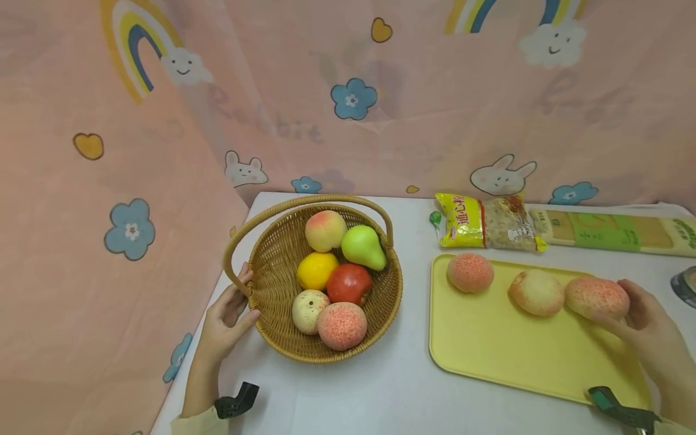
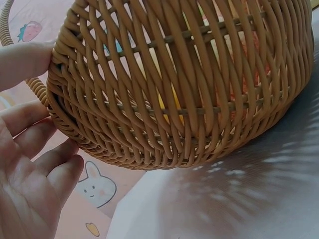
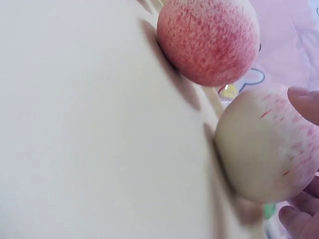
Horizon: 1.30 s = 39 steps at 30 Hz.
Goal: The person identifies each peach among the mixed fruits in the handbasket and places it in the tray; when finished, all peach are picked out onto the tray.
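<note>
My left hand (image 1: 227, 317) grips the left rim of a round wicker basket (image 1: 272, 290), by the foot of its handle. In the left wrist view, thumb and fingers lie at the woven edge of the basket (image 2: 184, 94). The basket contains a yellow fruit (image 1: 315, 271), a red apple (image 1: 349, 284), a green pear (image 1: 363, 247) and several peach-like fruits. Over the right end of a yellow tray (image 1: 505, 356), my right hand (image 1: 647, 320) holds a speckled peach (image 1: 597, 297). The right wrist view shows thumb and fingertips around the peach (image 3: 264, 149). Whether it touches the tray is unclear.
Also on the tray are a pale peach (image 1: 537, 292) and a pinkish-red peach (image 1: 470, 272). Behind it lie a yellow food packet (image 1: 489, 222), a long green-banded pack (image 1: 609, 229) and a green lollipop (image 1: 435, 219). A dark-rimmed round object (image 1: 686, 285) sits at the right edge.
</note>
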Motion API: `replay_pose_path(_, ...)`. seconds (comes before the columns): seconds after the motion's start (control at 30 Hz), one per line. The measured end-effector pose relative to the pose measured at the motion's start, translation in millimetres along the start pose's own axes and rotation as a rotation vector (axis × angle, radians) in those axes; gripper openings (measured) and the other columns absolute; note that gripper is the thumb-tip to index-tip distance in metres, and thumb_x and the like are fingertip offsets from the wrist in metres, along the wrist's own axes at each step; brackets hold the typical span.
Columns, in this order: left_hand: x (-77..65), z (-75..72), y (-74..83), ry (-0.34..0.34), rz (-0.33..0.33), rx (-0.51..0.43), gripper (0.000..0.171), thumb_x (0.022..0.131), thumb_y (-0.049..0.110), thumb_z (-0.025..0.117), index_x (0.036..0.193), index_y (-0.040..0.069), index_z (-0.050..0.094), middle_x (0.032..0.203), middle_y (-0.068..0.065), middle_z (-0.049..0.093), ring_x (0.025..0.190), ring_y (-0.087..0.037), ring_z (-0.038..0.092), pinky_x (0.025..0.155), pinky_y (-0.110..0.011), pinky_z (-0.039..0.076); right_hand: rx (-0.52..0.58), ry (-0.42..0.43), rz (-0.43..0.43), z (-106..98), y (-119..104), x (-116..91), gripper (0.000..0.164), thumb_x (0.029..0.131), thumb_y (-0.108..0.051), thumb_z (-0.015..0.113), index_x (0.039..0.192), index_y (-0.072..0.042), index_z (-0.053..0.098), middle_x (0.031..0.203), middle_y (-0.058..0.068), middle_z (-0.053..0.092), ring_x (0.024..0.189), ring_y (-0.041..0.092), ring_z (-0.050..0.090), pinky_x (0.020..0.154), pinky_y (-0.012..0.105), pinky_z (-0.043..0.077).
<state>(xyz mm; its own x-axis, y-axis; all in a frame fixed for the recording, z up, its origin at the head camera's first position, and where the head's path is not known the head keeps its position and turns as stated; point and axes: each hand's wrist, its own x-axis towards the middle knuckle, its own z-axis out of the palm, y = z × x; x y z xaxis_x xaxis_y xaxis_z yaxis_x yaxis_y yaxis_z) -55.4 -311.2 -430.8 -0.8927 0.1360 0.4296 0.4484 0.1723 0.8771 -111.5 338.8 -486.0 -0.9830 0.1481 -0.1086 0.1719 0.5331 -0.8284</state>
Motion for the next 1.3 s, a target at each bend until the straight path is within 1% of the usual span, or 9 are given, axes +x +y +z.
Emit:
replay_pose_path(0.13,0.5,-1.3,-0.7,-0.002,0.006,0.017,0.062,0.081,-0.019,0.056,0.138,-0.015,0.033,0.154,-0.027,0.017,0.142,-0.013,0.029,0.111,-0.019,0.031,-0.007,0.061,-0.140,-1,-12,-6,0.087,0.092,-0.011,0.060,0.153,-0.014,-0.002,0.160,0.000,-0.007,0.144,0.003,-0.007,0.110,0.005,-0.001)
replay_pose_path(0.23,0.4,-2.1,-0.5,0.001,0.003,0.028,0.062,0.080,-0.019,0.056,0.138,-0.015,0.034,0.154,-0.027,0.017,0.142,-0.013,0.029,0.111,-0.019,0.031,-0.003,0.106,-0.231,-2,-27,-10,0.085,0.090,-0.001,0.060,0.153,-0.016,0.005,0.160,-0.005,0.000,0.143,-0.004,-0.001,0.111,0.006,0.001)
replay_pose_path(0.4,-0.1,-1.9,0.6,0.006,-0.006,0.031,0.062,0.080,-0.019,0.056,0.138,-0.015,0.034,0.154,-0.025,0.018,0.142,-0.013,0.030,0.111,-0.019,0.032,0.001,0.096,-0.353,5,-64,-19,0.083,0.088,0.008,0.058,0.153,-0.018,0.013,0.159,-0.008,0.010,0.142,-0.005,0.007,0.111,0.005,0.006)
replay_pose_path(0.57,-0.1,-1.0,-0.2,0.000,0.015,0.028,0.062,0.080,-0.019,0.056,0.138,-0.016,0.033,0.154,-0.028,0.017,0.142,-0.015,0.029,0.111,-0.019,0.032,0.042,-0.011,-0.501,19,-100,-26,0.087,0.080,0.018,0.061,0.151,-0.012,0.020,0.156,-0.006,0.022,0.141,-0.003,0.018,0.110,0.004,0.014)
replay_pose_path(0.77,-0.2,-0.4,0.9,0.009,-0.020,0.028,0.063,0.080,-0.019,0.057,0.139,-0.014,0.034,0.154,-0.026,0.017,0.142,-0.013,0.029,0.111,-0.020,0.031,0.082,-0.199,-0.680,42,-134,-30,0.092,0.067,0.028,0.065,0.147,0.002,0.027,0.153,0.000,0.030,0.139,0.000,0.028,0.106,0.004,0.027)
replay_pose_path(0.9,0.4,-0.6,0.9,0.010,-0.011,0.028,0.063,0.081,-0.019,0.057,0.139,-0.013,0.034,0.154,-0.026,0.017,0.142,-0.013,0.029,0.111,-0.020,0.031,0.146,-0.366,-0.737,63,-154,-33,0.088,0.070,0.024,0.066,0.146,0.004,0.026,0.155,0.009,0.028,0.140,0.002,0.027,0.104,0.005,0.030)
replay_pose_path(1.07,2.0,0.5,0.9,0.009,0.006,0.029,0.063,0.080,-0.021,0.055,0.139,-0.014,0.034,0.154,-0.028,0.017,0.141,-0.013,0.030,0.111,-0.020,0.031,0.205,-0.543,-0.753,94,-174,-34,0.084,0.076,0.014,0.069,0.147,-0.002,0.027,0.153,0.015,0.029,0.140,0.001,0.028,0.108,0.008,0.028)
replay_pose_path(1.17,2.2,0.9,1.1,0.011,0.001,0.034,0.063,0.079,-0.022,0.055,0.139,-0.013,0.035,0.154,-0.027,0.017,0.141,-0.013,0.030,0.111,-0.020,0.031,0.182,-0.602,-0.763,112,-190,-34,0.081,0.079,0.004,0.072,0.147,-0.009,0.030,0.152,0.011,0.032,0.139,0.000,0.030,0.108,0.009,0.028)
replay_pose_path(1.3,2.1,0.6,0.5,0.017,-0.002,0.044,0.063,0.079,-0.020,0.056,0.139,-0.012,0.036,0.154,-0.027,0.018,0.140,-0.014,0.032,0.110,-0.020,0.032,0.138,-0.680,-0.809,135,-214,-32,0.078,0.081,-0.009,0.074,0.147,-0.013,0.032,0.152,0.008,0.034,0.139,0.004,0.031,0.110,0.014,0.029)
